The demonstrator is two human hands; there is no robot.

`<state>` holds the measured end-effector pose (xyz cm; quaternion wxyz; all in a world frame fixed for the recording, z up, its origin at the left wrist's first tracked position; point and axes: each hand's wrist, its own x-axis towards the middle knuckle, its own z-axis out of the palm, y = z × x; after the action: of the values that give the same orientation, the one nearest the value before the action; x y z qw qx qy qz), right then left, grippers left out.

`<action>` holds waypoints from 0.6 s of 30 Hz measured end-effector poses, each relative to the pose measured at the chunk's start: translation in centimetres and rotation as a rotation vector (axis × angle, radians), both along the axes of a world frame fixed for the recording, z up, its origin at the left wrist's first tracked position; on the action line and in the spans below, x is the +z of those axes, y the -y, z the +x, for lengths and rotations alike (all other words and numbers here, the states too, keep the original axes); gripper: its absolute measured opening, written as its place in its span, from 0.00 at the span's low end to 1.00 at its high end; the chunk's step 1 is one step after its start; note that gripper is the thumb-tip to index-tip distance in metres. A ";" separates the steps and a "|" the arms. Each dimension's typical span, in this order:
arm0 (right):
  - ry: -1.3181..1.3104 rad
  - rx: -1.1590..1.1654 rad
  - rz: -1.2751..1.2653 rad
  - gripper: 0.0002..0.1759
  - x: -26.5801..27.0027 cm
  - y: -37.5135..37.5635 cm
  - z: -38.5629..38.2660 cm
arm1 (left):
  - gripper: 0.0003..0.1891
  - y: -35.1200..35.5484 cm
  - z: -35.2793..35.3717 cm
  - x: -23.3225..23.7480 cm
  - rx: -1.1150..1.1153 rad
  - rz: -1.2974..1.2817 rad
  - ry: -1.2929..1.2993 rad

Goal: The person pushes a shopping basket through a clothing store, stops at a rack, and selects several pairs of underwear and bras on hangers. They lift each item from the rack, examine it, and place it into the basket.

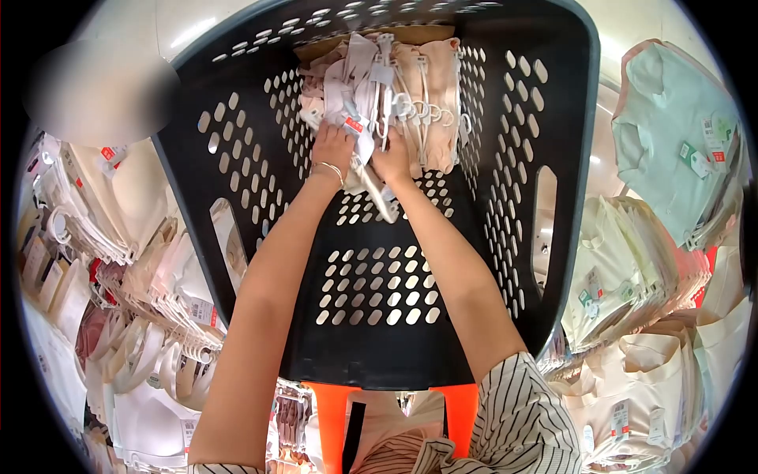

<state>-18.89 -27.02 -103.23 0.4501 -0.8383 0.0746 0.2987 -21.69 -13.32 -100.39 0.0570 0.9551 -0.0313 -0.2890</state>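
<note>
Both of my hands reach deep into a black plastic shopping basket (355, 359). My left hand (333, 152) is closed on the lower part of a pale lilac garment (338, 87) with a red-and-white tag (353, 124). My right hand (392, 160) closes around the same bunch from the other side; its fingertips are partly hidden by cloth. Between the hands a pale strip (383, 204) slants downward, blurred. Right of the bunch, beige garments (438, 79) stand packed on hangers with clear round hooks (434, 113). Darker pinkish garments (313, 79) are on the left.
Hanging underwear flanks the basket: white bras (146, 419) at left, cream tops (624, 387) and a mint top (667, 118) at right. Orange supports (330, 419) show below the basket. A piece of brown cardboard (426, 33) stands behind the garments inside.
</note>
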 end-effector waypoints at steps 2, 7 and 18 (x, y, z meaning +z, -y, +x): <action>0.230 0.019 -0.131 0.18 0.5 -0.7 0.4 | 0.16 -0.1 0.8 0.1 -0.023 -0.048 -0.292; 0.209 -0.053 -0.237 0.12 1.4 -1.3 3.2 | 0.28 -0.5 1.8 4.5 0.222 -0.372 -0.622; 0.206 0.312 -0.159 0.15 16.3 1.5 2.0 | 0.18 1.6 -3.3 12.3 0.173 -0.457 -0.489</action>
<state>-16.92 -28.56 -86.91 0.3360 -0.8986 -0.0795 0.2707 -25.00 -14.90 -88.05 0.2996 0.8194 0.0004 -0.4888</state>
